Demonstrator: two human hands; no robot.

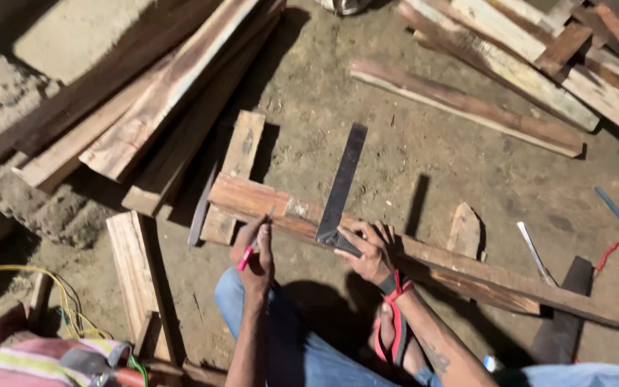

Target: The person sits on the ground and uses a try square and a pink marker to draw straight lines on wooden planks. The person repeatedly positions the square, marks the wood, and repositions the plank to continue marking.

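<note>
A person sits low on a dirt floor [424, 165] with a long reddish plank [424, 261] lying across in front of their knees. The left hand [256, 254] is closed around a pink pen [246, 258], its tip touching the top face of the plank near the plank's left end. The right hand [368, 251] lies spread flat, fingers open, pressing down the metal square [339, 190]; the square's dark blade runs up and away over the plank onto the ground, and its stock sits against the plank's near edge under the fingers. That hand closes on nothing, it only presses. A red and black band [394, 287] circles the right wrist.

No packages, labels or signs show here. A short block of wood [234, 172] lies under the plank's left end, with a thin grey strip [200, 208] beside it. To the left, boards [159, 93] lean in a heap; more boards [531, 57] lie piled at the upper right. A small arched offcut [464, 229] sits behind the plank. Farther right lie a white strip [533, 251], a blue stick [617, 213] and a red cord [614, 252]. At the lower left are yellow wires [51, 294] and a striped cloth [44, 362]. The ground is bare packed earth, sunlit, with hard shadows.
</note>
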